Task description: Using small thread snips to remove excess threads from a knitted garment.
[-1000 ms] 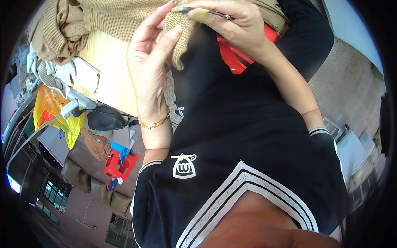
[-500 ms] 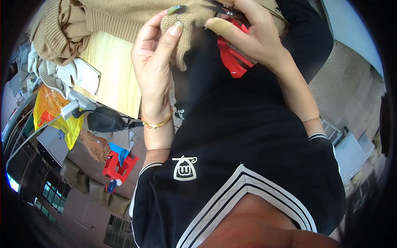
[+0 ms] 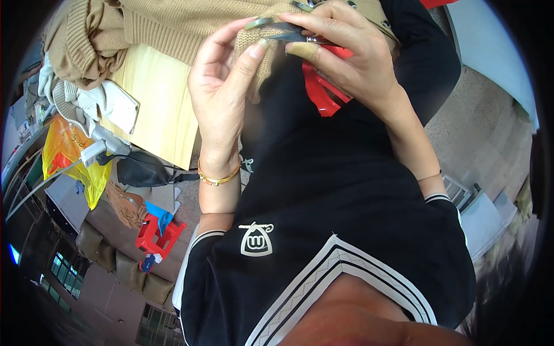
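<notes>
A tan knitted garment (image 3: pixel 167 26) spreads along the upper edge, and one narrow part of it hangs between my hands. My left hand (image 3: pixel 222 86) pinches that knit part between thumb and index finger. A greenish band (image 3: pixel 258 23) sits at the left index fingertip; what it is I cannot make out. In my right hand (image 3: pixel 352 55) is a pair of small dark snips (image 3: pixel 288 37), blades parted and pointing left at the knit. Whether they touch the yarn is unclear. A yellowish cover (image 3: pixel 302 50) wraps the right thumb tip. Red plastic strips (image 3: pixel 321 92) hang below the right hand.
A pale wooden board (image 3: pixel 158 104) lies left of my hands, with a white cloth and a notepad-like item (image 3: pixel 121 108) on it. Further left hang a yellow plastic bag (image 3: pixel 92 184) and a black pouch (image 3: pixel 141 169). A red stool (image 3: pixel 158 236) stands lower left.
The snips' blades now show clearly, parted beside the knit, where they were mostly hidden before. My left hand and the pinched knit have shifted slightly right; the view has moved a little.
</notes>
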Tool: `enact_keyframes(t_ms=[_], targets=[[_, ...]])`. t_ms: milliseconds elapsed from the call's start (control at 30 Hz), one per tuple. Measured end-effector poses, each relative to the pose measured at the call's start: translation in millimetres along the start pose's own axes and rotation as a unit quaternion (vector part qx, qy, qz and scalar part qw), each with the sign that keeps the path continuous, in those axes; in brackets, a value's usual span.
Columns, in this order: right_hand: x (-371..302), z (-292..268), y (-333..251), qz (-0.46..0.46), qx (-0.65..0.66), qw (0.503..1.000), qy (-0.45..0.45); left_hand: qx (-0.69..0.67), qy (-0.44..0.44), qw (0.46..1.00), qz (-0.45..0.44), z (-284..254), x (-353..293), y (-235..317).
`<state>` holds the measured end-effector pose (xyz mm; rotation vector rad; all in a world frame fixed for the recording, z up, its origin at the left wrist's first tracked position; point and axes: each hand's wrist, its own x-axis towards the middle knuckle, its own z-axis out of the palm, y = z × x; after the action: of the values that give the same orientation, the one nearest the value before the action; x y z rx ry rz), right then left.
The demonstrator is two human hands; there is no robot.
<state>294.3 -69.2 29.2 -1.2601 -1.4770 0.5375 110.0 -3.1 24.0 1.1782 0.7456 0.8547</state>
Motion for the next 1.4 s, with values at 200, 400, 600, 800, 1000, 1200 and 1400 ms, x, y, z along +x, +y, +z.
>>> enact_keyframes(t_ms=[200, 400, 600, 800, 1000, 1200, 1400], targets=[[12, 17, 38, -0.317, 0.061, 0.941, 0.1, 0.018, 0.006, 0.999, -0.03, 1, 1, 1], [6, -3, -6, 0.019, -0.032, 0.999, -0.027, 0.021, 0.009, 0.998, -0.055, 4, 0, 7], [6, -6, -8, 0.016, -0.065, 0.997, -0.038, 0.026, 0.0, 0.999, -0.046, 2, -1, 5], [8, 3, 2, 0.013, -0.075, 0.997, -0.024, 0.032, 0.004, 0.999, 0.012, 7, 2, -4], [6, -1, -7, 0.029, -0.028, 0.999, -0.025, 0.052, 0.005, 0.998, -0.025, 1, -1, -2], [7, 0, -10, 0.027, -0.031, 0.999, -0.003, 0.051, 0.012, 0.998, -0.016, 4, 1, -5], [4, 1, -6, 0.006, -0.077, 0.997, 0.004, 0.039, 0.01, 0.999, -0.036, 0, 0, -3]])
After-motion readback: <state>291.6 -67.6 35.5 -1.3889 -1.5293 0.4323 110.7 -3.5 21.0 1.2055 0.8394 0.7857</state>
